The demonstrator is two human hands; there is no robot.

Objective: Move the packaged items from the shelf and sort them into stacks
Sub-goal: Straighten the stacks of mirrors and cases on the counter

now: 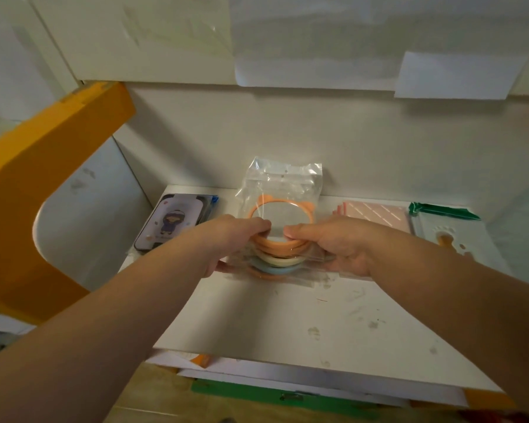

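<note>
A stack of round mirrors in clear plastic bags (280,248) sits at the middle back of the white shelf (287,319). Orange, cream and blue rims show, and the top bag's flap stands up against the wall. My left hand (235,239) grips the stack's left side, thumb over the top orange rim. My right hand (333,242) grips its right side the same way. A packaged item with a cartoon figure (173,222) lies to the left. A pink striped pack (376,215) and a pale pack with a green header (449,230) lie to the right.
A curved orange frame piece (28,184) stands at the left of the shelf. White wall panels close the back, with paper sheets (452,76) hanging above. Below the shelf's front edge are a green object (275,398) and a wooden surface (153,401).
</note>
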